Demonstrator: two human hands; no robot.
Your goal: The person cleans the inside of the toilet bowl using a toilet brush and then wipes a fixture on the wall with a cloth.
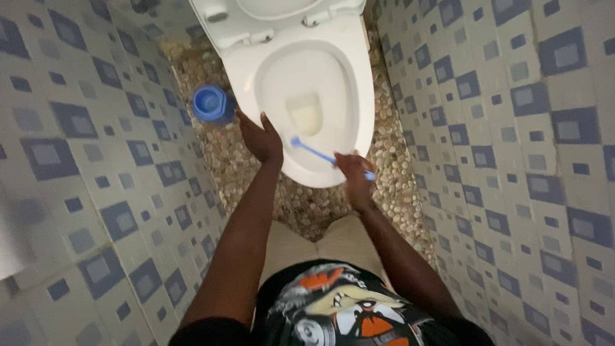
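Right hand (354, 172) grips blue brush (314, 151) over toilet rim (366, 122)

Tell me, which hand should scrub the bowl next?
Probably the right hand: it already grips the blue brush, whose head is inside the toilet bowl. The left hand only rests on the rim.

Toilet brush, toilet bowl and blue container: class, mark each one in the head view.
toilet brush (320, 154), head view, on the middle of its blue handle.
toilet bowl (362, 96), head view, on its white right rim.
blue container (209, 102), head view, on its round top.
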